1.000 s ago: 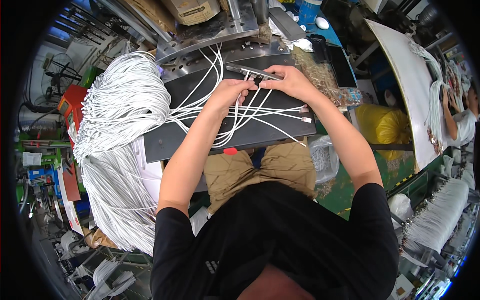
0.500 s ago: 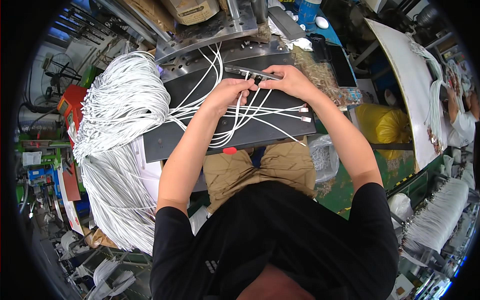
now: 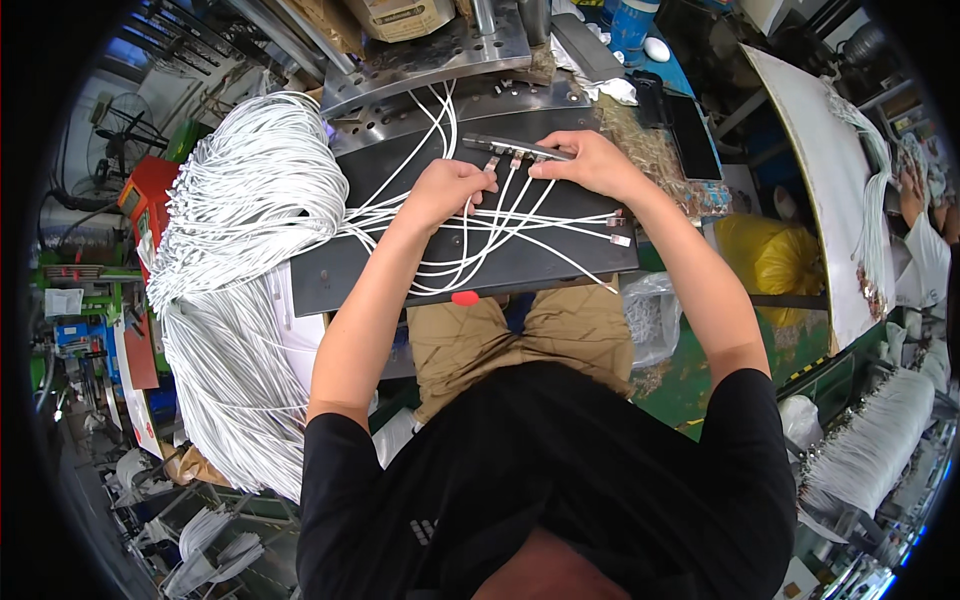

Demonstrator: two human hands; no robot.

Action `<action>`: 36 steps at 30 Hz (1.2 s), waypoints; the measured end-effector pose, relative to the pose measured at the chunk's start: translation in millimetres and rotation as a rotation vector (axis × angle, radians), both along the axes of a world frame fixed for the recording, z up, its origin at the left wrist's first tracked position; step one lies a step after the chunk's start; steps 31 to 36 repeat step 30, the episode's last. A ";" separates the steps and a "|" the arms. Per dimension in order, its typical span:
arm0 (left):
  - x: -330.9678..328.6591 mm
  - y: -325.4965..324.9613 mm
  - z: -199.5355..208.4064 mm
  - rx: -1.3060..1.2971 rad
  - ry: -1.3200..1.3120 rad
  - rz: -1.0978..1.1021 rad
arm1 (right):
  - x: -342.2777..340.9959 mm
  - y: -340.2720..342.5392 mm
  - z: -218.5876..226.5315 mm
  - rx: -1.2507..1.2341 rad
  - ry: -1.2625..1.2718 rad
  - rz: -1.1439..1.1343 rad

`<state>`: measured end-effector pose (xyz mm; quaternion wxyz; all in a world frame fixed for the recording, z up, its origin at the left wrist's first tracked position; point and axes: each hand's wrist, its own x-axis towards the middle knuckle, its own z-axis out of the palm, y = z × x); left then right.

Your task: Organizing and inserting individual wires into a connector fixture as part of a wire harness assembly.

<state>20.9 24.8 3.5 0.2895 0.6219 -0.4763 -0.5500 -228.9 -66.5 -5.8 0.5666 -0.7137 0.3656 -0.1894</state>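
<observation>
My left hand (image 3: pixel 450 192) pinches a white cable just behind its clear plug (image 3: pixel 492 163), which is close under a narrow dark bar (image 3: pixel 512 145). Closed on the right end of that bar is my right hand (image 3: pixel 588 162), its thumb below and fingers above. More plugged cable ends (image 3: pixel 516 163) sit along the bar's near edge between my hands; whether each is fully seated is too small to tell. Several white cables (image 3: pixel 490 240) cross the black work surface (image 3: pixel 345 275) below, two with clear plugs (image 3: pixel 620 240) lying to the right.
A thick bundle of white cables (image 3: pixel 255 190) hangs over the left side. Behind the work surface stands a perforated metal machine plate (image 3: pixel 430 70). At right are a yellow bag (image 3: pixel 785 260), a clear plastic bag (image 3: pixel 650 310) and a white board (image 3: pixel 800 130) with more cables.
My left hand has drawn slightly left and away from my right hand, so plugs at the bar now show. My right hand still grips the bar. The whole view has shifted a little.
</observation>
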 end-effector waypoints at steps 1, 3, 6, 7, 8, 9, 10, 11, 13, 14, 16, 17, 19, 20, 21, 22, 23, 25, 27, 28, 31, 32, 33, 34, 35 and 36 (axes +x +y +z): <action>-1.1 -0.1 -0.8 -0.018 -0.005 0.006 | -0.5 0.9 0.9 -0.032 0.021 0.027; -3.1 -0.3 -2.1 -0.035 -0.009 0.015 | -1.0 3.4 4.5 -0.097 0.063 0.081; -6.4 0.3 -1.6 -0.069 -0.042 -0.024 | -1.5 5.2 7.4 -0.126 0.095 0.075; -8.2 2.6 -1.1 -0.066 -0.041 -0.019 | -0.8 6.2 8.7 -0.140 0.110 0.071; -13.5 4.7 4.8 -0.095 -0.200 -0.047 | -0.2 7.7 13.8 -0.138 0.111 0.068; -18.4 7.0 12.1 -0.123 -0.358 -0.076 | 1.3 9.1 20.5 -0.190 0.177 0.054; -21.1 8.1 18.8 -0.152 -0.516 -0.105 | 3.0 10.6 28.2 -0.243 0.243 0.040; -21.4 7.8 24.6 -0.151 -0.514 -0.108 | 3.3 11.0 31.0 -0.295 0.310 0.026; -19.5 6.6 36.4 -0.296 -0.863 -0.068 | 0.1 6.3 15.9 -0.415 0.244 -0.083; -17.5 5.4 38.5 -0.371 -1.036 -0.044 | -2.2 1.8 4.9 -0.538 0.174 -0.187; 12.3 -20.5 6.0 -0.584 -1.004 0.216 | -2.0 -4.1 -5.5 -0.663 0.100 -0.272; 24.1 -37.9 -7.3 -0.792 -0.958 0.468 | -2.9 -6.3 -9.7 -0.584 0.060 -0.274; 33.4 -66.2 -3.1 -0.582 -0.563 0.462 | -2.2 -12.4 -13.4 -0.434 -0.021 -0.277; 34.0 -79.9 -2.1 -0.367 -0.164 0.424 | -4.5 -12.9 -15.5 -0.437 -0.014 -0.278; 37.2 -88.6 -1.1 -0.150 0.227 0.380 | -3.8 -13.7 -15.4 -0.405 -0.042 -0.265; 42.0 -93.5 -0.9 -0.155 0.231 0.387 | -3.0 -14.4 -14.9 -0.373 -0.069 -0.252; 47.1 -96.3 -1.8 -0.097 0.251 0.344 | -3.7 -14.5 -14.6 -0.340 -0.092 -0.242; 54.9 -97.6 -6.9 0.016 0.290 0.259 | -5.2 -15.1 -13.4 -0.361 -0.071 -0.230; 50.6 -96.7 -19.3 -0.022 0.270 0.295 | -5.6 -15.1 -12.2 -0.396 -0.041 -0.214; 46.3 -94.6 -23.9 -0.057 0.243 0.327 | -4.8 -14.3 -11.8 -0.397 -0.037 -0.208; 47.3 -95.4 -32.9 -0.103 0.178 0.325 | -3.0 -11.2 -10.6 -0.402 0.003 -0.224; 47.3 -95.4 -32.9 -0.103 0.178 0.325 | -3.0 -11.2 -10.6 -0.402 0.003 -0.224; 47.3 -95.4 -32.9 -0.103 0.178 0.325 | -3.0 -11.2 -10.6 -0.402 0.003 -0.224; 47.3 -95.4 -32.9 -0.103 0.178 0.325 | -3.0 -11.2 -10.6 -0.402 0.003 -0.224; 47.3 -95.4 -32.9 -0.103 0.178 0.325 | -3.0 -11.2 -10.6 -0.402 0.003 -0.224; 47.3 -95.4 -32.9 -0.103 0.178 0.325 | -3.0 -11.2 -10.6 -0.402 0.003 -0.224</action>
